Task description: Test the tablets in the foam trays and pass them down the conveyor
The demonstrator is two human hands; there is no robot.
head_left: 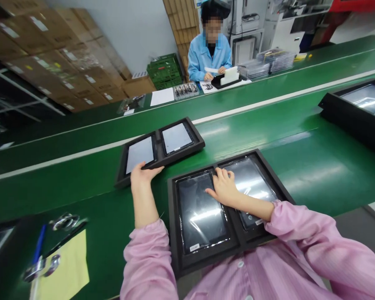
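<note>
My left hand (pixel 143 174) grips the near edge of a black tray (pixel 160 146) that lies on the green belt and holds two grey-faced tablets. My right hand (pixel 223 187) rests with curled fingers on the centre divider of a nearer black tray (pixel 175 233), which holds two dark tablets in shiny plastic bags. That nearer tray sits against my pink smock at the belt's front edge.
A third black tray (pixel 328 109) with a bagged screen sits at the right on the green belt (pixel 315 162). A clipboard with yellow paper (pixel 65 266) and a pen lies at the lower left. Across the belt sits a person in a blue coat (pixel 209 54); cardboard boxes are stacked at the left.
</note>
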